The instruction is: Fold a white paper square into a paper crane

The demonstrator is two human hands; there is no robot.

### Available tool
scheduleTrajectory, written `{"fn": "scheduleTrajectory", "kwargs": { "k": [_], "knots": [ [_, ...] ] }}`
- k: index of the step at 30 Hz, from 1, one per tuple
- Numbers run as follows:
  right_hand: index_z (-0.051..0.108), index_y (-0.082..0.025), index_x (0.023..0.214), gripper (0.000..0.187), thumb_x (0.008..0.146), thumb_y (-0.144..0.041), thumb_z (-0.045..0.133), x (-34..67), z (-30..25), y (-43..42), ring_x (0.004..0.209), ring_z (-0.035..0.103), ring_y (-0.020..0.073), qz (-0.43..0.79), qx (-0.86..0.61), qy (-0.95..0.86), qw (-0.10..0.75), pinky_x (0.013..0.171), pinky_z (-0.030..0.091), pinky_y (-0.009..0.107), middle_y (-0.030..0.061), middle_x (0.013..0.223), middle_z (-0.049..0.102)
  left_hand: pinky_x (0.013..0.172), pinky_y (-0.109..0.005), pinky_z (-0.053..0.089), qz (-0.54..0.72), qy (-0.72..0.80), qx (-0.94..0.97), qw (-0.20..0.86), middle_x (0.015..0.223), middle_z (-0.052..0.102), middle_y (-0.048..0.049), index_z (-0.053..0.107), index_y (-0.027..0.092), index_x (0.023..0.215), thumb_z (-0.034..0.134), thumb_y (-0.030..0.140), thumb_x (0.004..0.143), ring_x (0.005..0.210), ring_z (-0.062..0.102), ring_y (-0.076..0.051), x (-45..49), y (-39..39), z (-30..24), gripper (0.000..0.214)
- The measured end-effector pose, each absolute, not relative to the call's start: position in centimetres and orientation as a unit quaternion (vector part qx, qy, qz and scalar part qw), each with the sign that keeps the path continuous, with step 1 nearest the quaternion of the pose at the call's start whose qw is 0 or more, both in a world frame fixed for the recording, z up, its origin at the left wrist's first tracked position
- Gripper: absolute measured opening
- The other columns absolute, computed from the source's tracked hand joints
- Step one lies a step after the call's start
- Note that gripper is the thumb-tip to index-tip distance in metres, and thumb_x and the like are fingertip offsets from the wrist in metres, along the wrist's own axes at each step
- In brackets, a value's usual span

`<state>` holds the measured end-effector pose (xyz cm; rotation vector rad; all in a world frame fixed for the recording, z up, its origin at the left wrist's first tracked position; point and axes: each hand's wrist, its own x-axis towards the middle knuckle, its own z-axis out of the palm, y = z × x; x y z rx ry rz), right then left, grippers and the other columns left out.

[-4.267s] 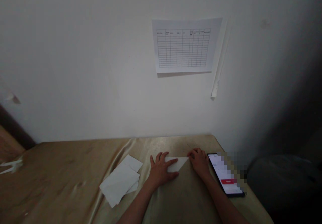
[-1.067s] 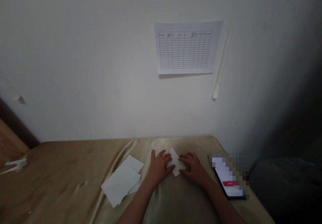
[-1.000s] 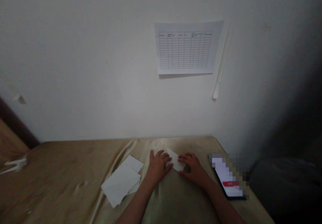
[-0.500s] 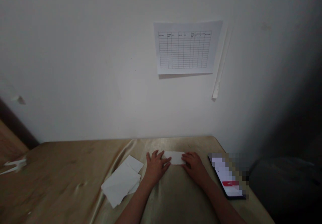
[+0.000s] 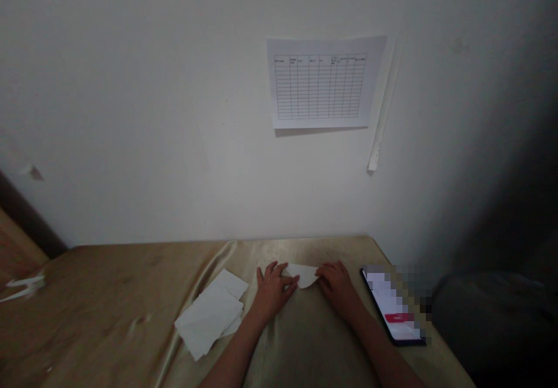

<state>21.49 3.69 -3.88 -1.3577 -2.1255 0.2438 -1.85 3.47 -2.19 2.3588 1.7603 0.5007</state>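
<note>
Creasing a small sheet on the cloth-covered table (image 5: 108,295).
The left hand (image 5: 272,292) and right hand (image 5: 335,286) each grip one end of the folded paper (image 5: 303,273), which lies between them near the far edge. Recommended: align the edges first, then press the crease outward from the centre.

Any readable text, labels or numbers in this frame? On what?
Nothing can be quoted.
Sheet on the wall: printed grid with a header row, letters too small to read.
Phone: screen partly blurred out; the red button's label is too small to read.
Folded paper and paper stack: no print visible.
</note>
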Motion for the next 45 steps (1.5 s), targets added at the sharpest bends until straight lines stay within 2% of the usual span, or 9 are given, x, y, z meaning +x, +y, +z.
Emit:
{"fn": "scheduleTrajectory", "kwargs": {
  "k": [8,14,19,27,34,40,45],
  "knots": [
    [0.069,-0.027,0.100,0.021,0.093,-0.024,0.050,21.8,-3.5,3.9,0.118,0.054,0.0235,0.109,-0.534,-0.788,0.286,0.114,0.018,0.050,0.0029,0.109,0.070,0.110,-0.072,0.009,0.194,0.586,0.778,0.118,0.132,0.060,-0.0021,0.076,0.045,0.097,0.068,0.042,0.083,0.133,0.041,-0.032,-1.2,3.1,-1.6,0.016],
    [0.072,-0.031,0.102,0.024,0.091,-0.023,0.052,21.9,-3.3,3.8,0.119,0.053,0.0233,0.107,-0.538,-0.788,0.280,0.115,0.016,0.050,0.0028,0.110,0.071,0.111,-0.072,0.004,0.197,0.588,0.774,0.128,0.123,0.061,-0.0033,0.074,0.043,0.100,0.076,0.045,0.074,0.128,0.046,-0.031,-1.0,2.8,-1.6,0.026],
    [0.073,-0.028,0.100,0.019,0.090,-0.029,0.057,21.7,-3.2,3.8,0.117,0.054,0.0243,0.111,-0.552,-0.774,0.290,0.114,0.018,0.050,0.0053,0.109,0.071,0.112,-0.070,0.004,0.181,0.591,0.776,0.126,0.125,0.059,-0.0019,0.071,0.043,0.105,0.078,0.048,0.069,0.128,0.044,-0.031,-1.1,2.7,-1.6,0.037],
    [0.073,-0.027,0.088,0.013,0.089,-0.031,0.061,20.8,-3.3,3.9,0.106,0.057,0.0220,0.097,-0.592,-0.739,0.305,0.109,0.024,0.042,0.0020,0.099,0.072,0.111,-0.072,0.004,0.162,0.604,0.766,0.148,0.131,0.055,-0.0011,0.069,0.044,0.107,0.078,0.047,0.067,0.132,0.039,-0.032,-1.0,2.7,-1.4,0.041],
    [0.075,-0.029,0.086,0.015,0.089,-0.034,0.061,19.6,-2.9,3.8,0.108,0.052,0.0224,0.068,-0.644,-0.713,0.267,0.106,0.023,0.040,0.0022,0.098,0.070,0.111,-0.072,0.003,0.158,0.605,0.766,0.152,0.134,0.053,0.0006,0.068,0.044,0.108,0.077,0.047,0.067,0.134,0.037,-0.032,-1.0,2.7,-1.3,0.042],
    [0.075,-0.029,0.087,0.015,0.089,-0.034,0.061,18.9,-2.8,4.1,0.112,0.050,0.0242,0.064,-0.658,-0.712,0.237,0.109,0.017,0.045,0.0036,0.101,0.069,0.112,-0.071,0.003,0.164,0.608,0.762,0.151,0.134,0.054,0.0000,0.069,0.042,0.105,0.076,0.046,0.068,0.133,0.039,-0.031,-0.9,2.6,-1.3,0.038],
    [0.075,-0.030,0.089,0.015,0.089,-0.035,0.061,19.0,-2.8,4.1,0.113,0.050,0.0243,0.063,-0.660,-0.713,0.228,0.110,0.013,0.048,0.0029,0.102,0.069,0.113,-0.070,0.001,0.182,0.611,0.754,0.157,0.133,0.055,0.0001,0.071,0.042,0.101,0.074,0.052,0.071,0.133,0.040,-0.030,-0.8,2.6,-1.5,0.032]
  ]
}}
